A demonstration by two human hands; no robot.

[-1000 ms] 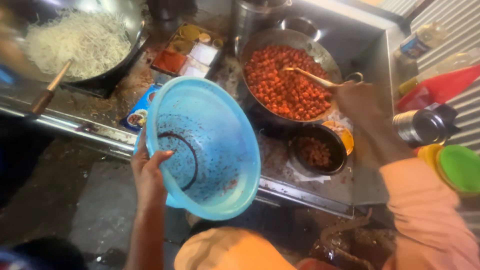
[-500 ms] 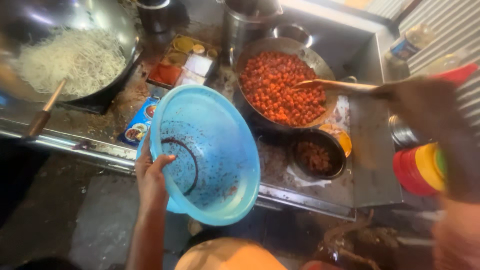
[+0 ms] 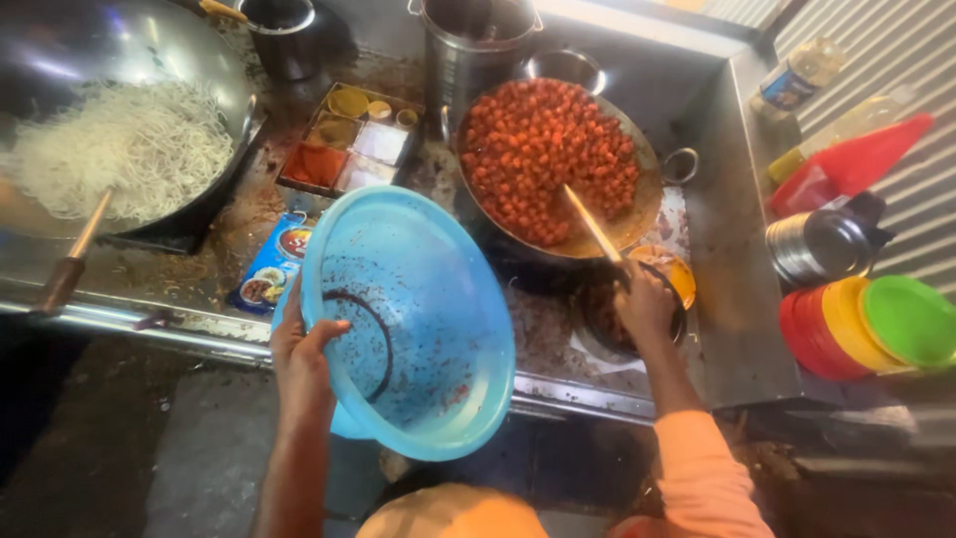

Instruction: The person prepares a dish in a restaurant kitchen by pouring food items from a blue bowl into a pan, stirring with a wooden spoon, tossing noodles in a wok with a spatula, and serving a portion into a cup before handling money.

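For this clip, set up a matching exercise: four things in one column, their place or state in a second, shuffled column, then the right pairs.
Things:
1. blue plastic bowl
2. wooden-handled ladle
3. white noodles
4. stack of coloured plates

Places or states:
A. in the large wok at far left
B. tilted, gripped at the rim by the left hand
C. on the counter at right
D. held by the right hand, tip in the pan of red pieces

Pairs: 1-B, 2-D, 3-A, 4-C
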